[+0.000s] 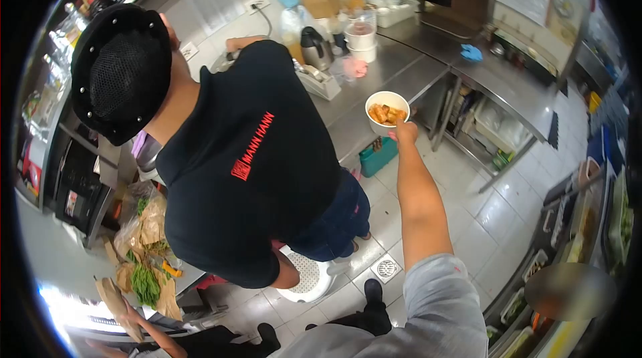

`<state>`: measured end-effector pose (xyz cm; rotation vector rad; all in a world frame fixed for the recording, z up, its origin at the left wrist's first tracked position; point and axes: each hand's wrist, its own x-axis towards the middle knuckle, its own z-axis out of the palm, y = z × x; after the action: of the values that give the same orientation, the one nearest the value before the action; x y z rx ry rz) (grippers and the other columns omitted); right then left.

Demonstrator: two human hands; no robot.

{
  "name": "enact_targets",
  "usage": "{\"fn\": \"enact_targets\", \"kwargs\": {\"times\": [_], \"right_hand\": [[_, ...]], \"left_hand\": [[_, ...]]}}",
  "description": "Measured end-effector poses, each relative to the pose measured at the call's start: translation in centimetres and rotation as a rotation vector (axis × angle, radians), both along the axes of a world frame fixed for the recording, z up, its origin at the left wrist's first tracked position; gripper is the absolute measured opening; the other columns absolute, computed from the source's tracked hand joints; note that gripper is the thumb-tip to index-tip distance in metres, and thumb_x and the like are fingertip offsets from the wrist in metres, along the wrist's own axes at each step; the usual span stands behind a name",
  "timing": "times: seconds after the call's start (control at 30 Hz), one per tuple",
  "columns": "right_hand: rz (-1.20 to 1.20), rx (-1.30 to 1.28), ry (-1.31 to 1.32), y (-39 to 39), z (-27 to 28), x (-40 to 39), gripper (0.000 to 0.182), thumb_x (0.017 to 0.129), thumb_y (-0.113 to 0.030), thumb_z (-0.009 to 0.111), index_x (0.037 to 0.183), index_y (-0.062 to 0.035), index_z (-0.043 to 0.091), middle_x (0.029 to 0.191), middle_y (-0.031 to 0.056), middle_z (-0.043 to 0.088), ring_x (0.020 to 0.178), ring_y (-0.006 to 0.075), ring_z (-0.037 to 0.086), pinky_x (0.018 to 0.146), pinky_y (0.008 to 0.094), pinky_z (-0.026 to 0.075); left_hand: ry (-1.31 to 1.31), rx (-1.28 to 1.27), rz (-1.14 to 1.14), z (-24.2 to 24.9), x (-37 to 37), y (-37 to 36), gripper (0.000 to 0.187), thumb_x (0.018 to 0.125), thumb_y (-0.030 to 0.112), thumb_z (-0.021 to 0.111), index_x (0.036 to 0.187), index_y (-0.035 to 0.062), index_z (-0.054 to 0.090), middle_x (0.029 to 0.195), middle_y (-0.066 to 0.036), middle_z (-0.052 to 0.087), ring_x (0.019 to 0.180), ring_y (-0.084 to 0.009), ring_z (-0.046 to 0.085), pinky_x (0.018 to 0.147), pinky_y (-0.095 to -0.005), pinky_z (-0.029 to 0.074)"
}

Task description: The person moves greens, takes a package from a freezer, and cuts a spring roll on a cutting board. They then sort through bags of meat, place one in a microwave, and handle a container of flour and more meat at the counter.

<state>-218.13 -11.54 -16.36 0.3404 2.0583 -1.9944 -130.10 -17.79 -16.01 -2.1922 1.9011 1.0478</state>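
Observation:
My right arm in a grey sleeve reaches forward over the floor. My right hand grips the rim and side of a round white bowl, thumb at the edge. Orange-brown pieces of food lie in it. The bowl is held up near the front edge of the steel counter. My left hand is out of view. Just left of my arm, a person in a black shirt and cap stands with their back to me, one arm over the counter and the other hand by a white stool.
A thermal jug, white tubs and a blue cloth or glove are on the counters. Leafy greens lie on brown paper at lower left, near another person's hands. Food containers line the right side.

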Motion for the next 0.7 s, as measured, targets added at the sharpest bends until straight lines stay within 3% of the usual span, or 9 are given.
{"fn": "enact_targets", "kwargs": {"times": [0.1, 0.23, 0.33, 0.4, 0.47, 0.5, 0.53, 0.63, 0.7], "right_hand": [[0.158, -0.006, -0.102, -2.3, -1.1, -2.2, 0.032, 0.089, -0.021, 0.054, 0.103, 0.0091, 0.053, 0.093, 0.0206, 0.063, 0.068, 0.0256, 0.068, 0.048, 0.0270, 0.055], [0.145, -0.462, -0.004, -4.3, -4.8, -2.7, 0.043, 0.090, -0.023, 0.054, 0.128, -0.0048, 0.046, 0.121, 0.0082, 0.054, 0.110, 0.0230, 0.054, 0.089, 0.0352, 0.047], [0.354, -0.267, 0.074, -0.7, -7.1, 1.7, 0.045, 0.093, -0.027, 0.051, 0.132, -0.0081, 0.043, 0.123, 0.0071, 0.053, 0.110, 0.0206, 0.053, 0.091, 0.0347, 0.044], [0.398, -0.342, 0.155, 3.2, -15.5, 5.9, 0.035, 0.094, -0.028, 0.050, 0.119, -0.0037, 0.053, 0.107, 0.0057, 0.059, 0.090, 0.0173, 0.060, 0.073, 0.0290, 0.050], [0.659, -0.109, -0.138, 9.9, -28.9, 9.0, 0.031, 0.095, -0.034, 0.042, 0.095, -0.0058, 0.056, 0.075, 0.0063, 0.060, 0.062, 0.0180, 0.060, 0.054, 0.0308, 0.051], [0.420, -0.190, -0.583, 12.7, -27.9, 15.8, 0.032, 0.094, -0.034, 0.048, 0.107, -0.0065, 0.057, 0.081, 0.0060, 0.057, 0.073, 0.0210, 0.057, 0.064, 0.0333, 0.052], [0.452, -0.090, -0.653, 14.4, -27.9, 20.2, 0.030, 0.093, -0.033, 0.049, 0.104, -0.0067, 0.058, 0.082, 0.0062, 0.058, 0.074, 0.0213, 0.057, 0.067, 0.0349, 0.050], [1.122, 0.030, -0.199, 0.8, -23.8, 25.7, 0.026, 0.088, -0.030, 0.050, 0.094, -0.0074, 0.062, 0.083, 0.0068, 0.061, 0.076, 0.0221, 0.058, 0.075, 0.0394, 0.046], [1.609, 0.310, 0.703, -13.1, -17.2, 31.6, 0.024, 0.085, -0.027, 0.050, 0.087, -0.0079, 0.065, 0.084, 0.0073, 0.063, 0.078, 0.0226, 0.058, 0.081, 0.0425, 0.043]], "left_hand": [[-0.007, 0.046, 0.068, -2.0, -0.7, 4.8, 0.033, 0.087, 0.038, 0.049, 0.096, 0.0095, 0.063, 0.080, -0.012, 0.066, 0.061, -0.0243, 0.062, 0.062, -0.0426, 0.050], [-0.033, 0.182, 0.161, -5.3, 0.7, 11.9, 0.034, 0.088, 0.038, 0.048, 0.097, 0.0096, 0.064, 0.080, -0.012, 0.067, 0.060, -0.0244, 0.062, 0.061, -0.0426, 0.050], [-0.057, 0.300, 0.211, -7.5, 2.9, 16.0, 0.035, 0.088, 0.039, 0.047, 0.097, 0.0097, 0.064, 0.080, -0.012, 0.067, 0.059, -0.0246, 0.062, 0.061, -0.0427, 0.050], [-0.068, 0.370, 0.211, -9.2, 5.2, 18.6, 0.036, 0.089, 0.039, 0.046, 0.098, 0.0098, 0.065, 0.080, -0.012, 0.067, 0.058, -0.0246, 0.062, 0.061, -0.0427, 0.050], [-0.076, 0.436, 0.155, -11.7, 7.4, 21.1, 0.036, 0.089, 0.039, 0.046, 0.098, 0.0098, 0.065, 0.080, -0.012, 0.067, 0.058, -0.0247, 0.062, 0.061, -0.0427, 0.050], [-0.087, 0.455, 0.107, -13.2, 8.3, 22.3, 0.037, 0.089, 0.040, 0.046, 0.098, 0.0098, 0.065, 0.080, -0.012, 0.067, 0.057, -0.0247, 0.062, 0.061, -0.0427, 0.050], [-0.108, 0.473, 0.080, -14.5, 8.8, 23.0, 0.037, 0.089, 0.040, 0.046, 0.098, 0.0099, 0.065, 0.080, -0.012, 0.067, 0.057, -0.0248, 0.062, 0.061, -0.0428, 0.050], [-0.145, 0.488, 0.107, -16.6, 8.7, 23.0, 0.038, 0.090, 0.040, 0.045, 0.099, 0.0099, 0.066, 0.080, -0.012, 0.067, 0.056, -0.0249, 0.061, 0.061, -0.0428, 0.050], [-0.173, 0.331, -0.060, -14.1, 7.4, 22.1, 0.022, 0.085, 0.025, 0.050, 0.093, 0.0106, 0.064, 0.079, -0.016, 0.066, 0.071, -0.0320, 0.064, 0.066, -0.0472, 0.050]]}}
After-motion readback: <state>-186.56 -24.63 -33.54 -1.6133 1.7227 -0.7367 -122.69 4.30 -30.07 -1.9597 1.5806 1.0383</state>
